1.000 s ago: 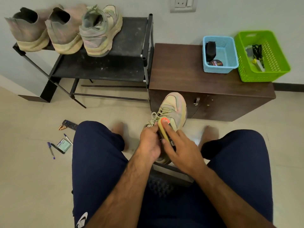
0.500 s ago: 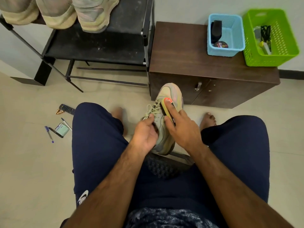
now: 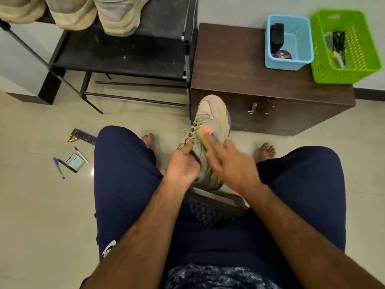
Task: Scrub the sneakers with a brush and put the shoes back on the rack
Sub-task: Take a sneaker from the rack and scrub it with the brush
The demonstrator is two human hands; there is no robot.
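Left hand (image 3: 183, 163) grips the sneaker (image 3: 212, 113) at centre, right hand (image 3: 231, 163) holds the brush (image 3: 205, 135) against its side; scrubbing seems unfinished. Three shoes (image 3: 118, 15) stand on the rack (image 3: 125, 57) at eleven o'clock.

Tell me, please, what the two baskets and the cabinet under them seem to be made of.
Blue basket: likely moulded plastic, matt, with a fine woven-look mesh wall. Green basket: likely plastic too, bright, with rows of slots. Cabinet: dark brown wood or wood-look laminate, smooth, faint grain streaks; I cannot tell which.
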